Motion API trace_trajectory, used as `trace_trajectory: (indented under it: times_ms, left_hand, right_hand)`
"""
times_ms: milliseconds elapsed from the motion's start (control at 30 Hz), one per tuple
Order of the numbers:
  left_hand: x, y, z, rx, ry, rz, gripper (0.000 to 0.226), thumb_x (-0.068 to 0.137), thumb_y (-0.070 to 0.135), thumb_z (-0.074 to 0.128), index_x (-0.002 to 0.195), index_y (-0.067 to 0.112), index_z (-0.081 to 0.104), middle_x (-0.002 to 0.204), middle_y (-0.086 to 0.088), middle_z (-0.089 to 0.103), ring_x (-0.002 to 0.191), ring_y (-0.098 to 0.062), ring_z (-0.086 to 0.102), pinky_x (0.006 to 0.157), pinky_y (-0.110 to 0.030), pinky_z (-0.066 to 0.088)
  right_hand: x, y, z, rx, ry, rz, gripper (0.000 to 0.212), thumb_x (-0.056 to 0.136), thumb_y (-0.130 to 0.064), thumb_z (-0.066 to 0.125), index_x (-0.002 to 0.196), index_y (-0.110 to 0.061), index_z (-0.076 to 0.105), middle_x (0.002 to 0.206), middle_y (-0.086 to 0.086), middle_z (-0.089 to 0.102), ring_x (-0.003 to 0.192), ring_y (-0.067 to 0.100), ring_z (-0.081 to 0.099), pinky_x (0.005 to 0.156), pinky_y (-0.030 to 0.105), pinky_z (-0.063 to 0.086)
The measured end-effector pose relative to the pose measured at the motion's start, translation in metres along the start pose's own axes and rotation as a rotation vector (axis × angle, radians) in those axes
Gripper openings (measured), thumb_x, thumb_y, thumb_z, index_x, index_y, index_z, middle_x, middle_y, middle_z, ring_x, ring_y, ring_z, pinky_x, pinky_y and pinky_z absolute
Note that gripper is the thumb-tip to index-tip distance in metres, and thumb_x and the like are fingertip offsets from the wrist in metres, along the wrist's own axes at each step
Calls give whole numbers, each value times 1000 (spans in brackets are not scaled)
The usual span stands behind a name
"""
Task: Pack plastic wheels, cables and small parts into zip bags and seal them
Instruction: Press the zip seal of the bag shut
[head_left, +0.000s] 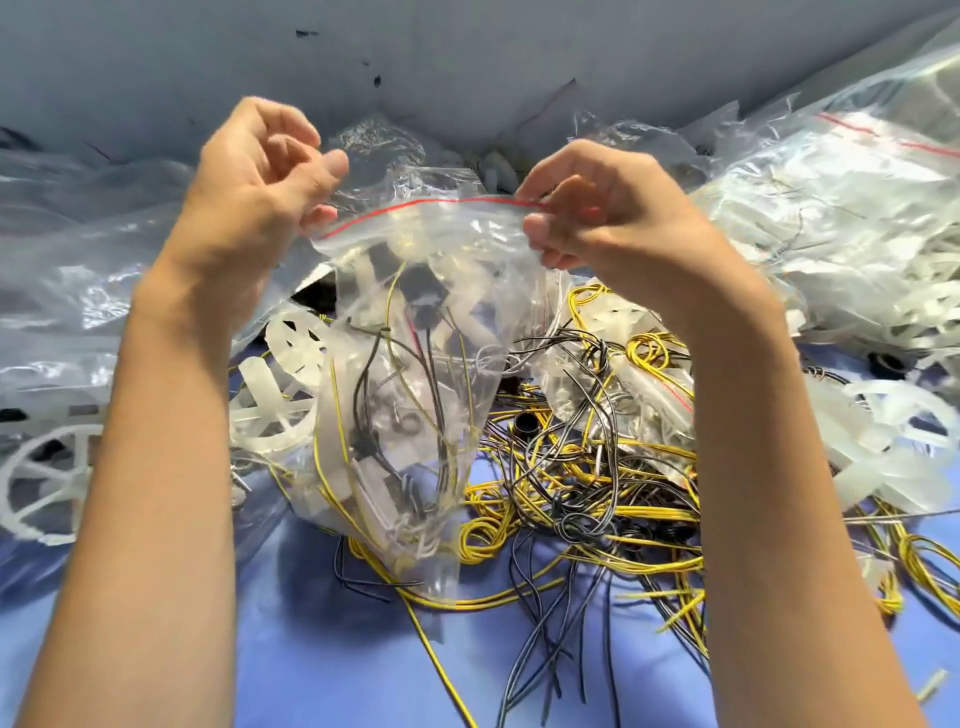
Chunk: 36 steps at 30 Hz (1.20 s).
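I hold a clear zip bag (415, 364) up in the air over the blue table. Its red zip strip runs between my hands along the top. My left hand (260, 192) pinches the strip's left end and my right hand (602, 213) pinches its right end. Inside the bag lie yellow and black cables, small black parts and white plastic pieces. Whether the strip is pressed together along its whole length I cannot tell.
A tangle of loose yellow and black cables (597, 493) lies on the blue table (322, 649) under the bag. White plastic wheels (47, 483) lie at the left and more (898, 431) at the right. Large filled bags (841, 208) pile up at the back right.
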<state>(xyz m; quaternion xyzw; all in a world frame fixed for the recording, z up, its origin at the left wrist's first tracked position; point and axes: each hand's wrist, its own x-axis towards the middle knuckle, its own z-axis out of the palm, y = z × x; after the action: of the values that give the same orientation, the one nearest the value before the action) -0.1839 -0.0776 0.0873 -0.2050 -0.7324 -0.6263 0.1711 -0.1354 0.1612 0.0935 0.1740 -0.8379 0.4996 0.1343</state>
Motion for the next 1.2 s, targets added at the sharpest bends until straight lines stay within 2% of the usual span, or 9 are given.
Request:
trace_trajectory:
  times_ms: [167,300,367,433,533,667,867,1033,1200]
  left_hand:
    - [4,-12,2,146,2,-261,12,96,26,53,85,28,51,90,6,55,76,-1,53,70,-19,45]
    - [-2,-17,1,142,-117,-465,14,97,29,51,84,23,53,82,5,69,74,-5,63,74,-18,48]
    - [-5,-16,-2,123,-145,-459,9,95,23,54,86,22,55,85,3,71,76,-6,65,80,-19,48]
    - [-7,-15,-4,121,-157,-437,8,93,14,56,87,20,56,91,-2,69,77,-8,64,80,-19,49]
    - [-9,-14,-2,147,-151,-419,11,90,7,58,84,17,57,89,-5,67,74,-8,63,70,-14,51]
    - [-9,-12,0,142,-87,-396,13,90,2,57,81,12,57,82,-5,62,56,3,63,57,-7,48]
    - [-7,-12,-2,207,-40,-413,13,87,7,63,75,14,61,56,11,63,52,3,58,64,-7,50]
    - [-8,-14,-4,308,-28,-386,13,86,12,66,74,16,63,71,-2,61,65,-8,54,76,-16,48]
    - [-8,-14,-7,377,5,-345,13,81,17,72,71,22,66,61,8,63,63,-3,53,69,-12,44]
  right_hand:
    - [1,1,1,-9,7,3,16,85,-2,65,88,-18,63,68,1,60,59,9,58,63,22,50]
    - [2,6,-2,-48,-11,70,18,87,-5,65,80,-22,63,67,2,63,60,10,58,64,24,49]
    - [2,8,-3,-78,-27,111,16,88,-8,64,78,-20,64,67,2,63,62,11,57,68,28,50]
    - [0,10,-4,-81,-23,152,15,88,-11,64,76,-20,65,66,-1,64,59,6,57,67,22,52]
    - [0,11,-6,-109,-27,194,14,89,-17,65,74,-15,67,62,-4,62,51,-3,54,57,12,47]
    - [0,13,-8,-165,-61,235,20,89,-25,64,72,-15,67,62,-6,64,52,-1,56,60,13,48]
    - [0,11,-11,-166,-32,230,25,91,-26,61,67,-20,66,55,-11,64,52,-1,59,58,13,42]
    - [-1,9,-9,-163,-65,205,25,92,-23,60,67,-20,65,62,-7,65,55,2,61,62,17,47]
    - [0,8,-7,-238,13,162,21,85,-21,61,65,-16,68,58,-7,65,52,1,59,64,22,47]
